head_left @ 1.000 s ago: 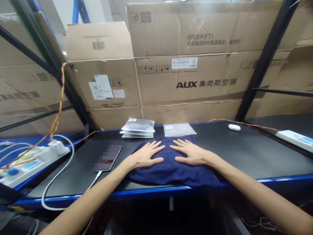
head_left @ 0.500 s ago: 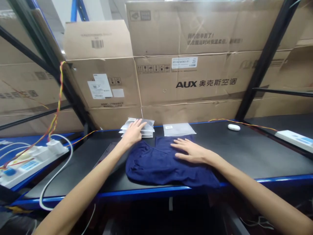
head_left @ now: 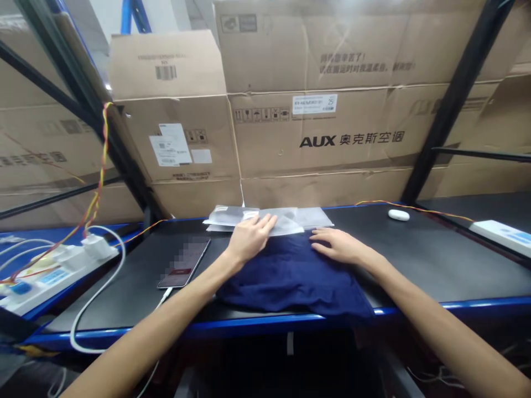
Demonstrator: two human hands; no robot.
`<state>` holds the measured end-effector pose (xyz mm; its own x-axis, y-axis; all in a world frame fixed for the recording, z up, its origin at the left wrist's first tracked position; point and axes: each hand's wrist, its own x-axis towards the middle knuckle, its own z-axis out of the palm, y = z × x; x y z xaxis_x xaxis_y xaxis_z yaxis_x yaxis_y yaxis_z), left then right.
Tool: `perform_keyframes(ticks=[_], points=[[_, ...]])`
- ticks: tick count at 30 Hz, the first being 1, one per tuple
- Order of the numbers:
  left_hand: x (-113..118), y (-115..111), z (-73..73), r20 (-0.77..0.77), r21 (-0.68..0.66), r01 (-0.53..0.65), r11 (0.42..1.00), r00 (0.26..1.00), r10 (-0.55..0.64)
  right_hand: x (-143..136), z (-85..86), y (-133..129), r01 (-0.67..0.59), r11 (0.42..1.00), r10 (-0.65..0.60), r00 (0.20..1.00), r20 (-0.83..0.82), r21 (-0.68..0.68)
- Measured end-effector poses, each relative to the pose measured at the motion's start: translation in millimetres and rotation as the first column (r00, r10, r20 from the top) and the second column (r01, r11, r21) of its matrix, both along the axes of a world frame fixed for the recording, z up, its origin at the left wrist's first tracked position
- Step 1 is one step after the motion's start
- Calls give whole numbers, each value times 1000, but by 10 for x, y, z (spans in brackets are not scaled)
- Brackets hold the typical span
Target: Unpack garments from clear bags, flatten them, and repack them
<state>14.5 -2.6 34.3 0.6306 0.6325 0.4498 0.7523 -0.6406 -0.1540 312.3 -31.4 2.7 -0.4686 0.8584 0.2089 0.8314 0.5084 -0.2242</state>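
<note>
Dark blue cloth (head_left: pixel 290 276) lies across the middle of the black table, with one corner over the front edge. My left hand (head_left: pixel 251 237) rests on a translucent plastic bag (head_left: pixel 284 222) at the cloth's back edge, its fingers spread. More such bags (head_left: pixel 222 216) are stacked to the left of that hand, and another bag (head_left: pixel 317 216) lies behind the cloth. On the cloth's back right part, my right hand (head_left: pixel 340 245) lies flat with the fingers apart, holding nothing.
A phone (head_left: pixel 185 262) with a white cable lies on the left. Power strips (head_left: pixel 58 268) stand at both sides. A white case (head_left: pixel 399 215) sits at the back right. Cardboard (head_left: pixel 323 160) and black posts (head_left: pixel 456 102) rise behind.
My left hand has moved right, and a bag from the stack now lies further right under it. The cloth's left part lies flatter. My right hand has shifted slightly right. The phone has come into view.
</note>
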Motion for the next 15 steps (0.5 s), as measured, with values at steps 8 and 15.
perform_keyframes(ticks=[8, 15], points=[[423, -164, -209, -127, -226, 183, 957, 968, -215, 102, -73, 100, 32, 998, -31, 999, -15, 59], [-239, -180, 121, -45, -382, 353, 854, 916, -399, 86, -6, 74, -4, 1000, 4, 1000, -12, 2]])
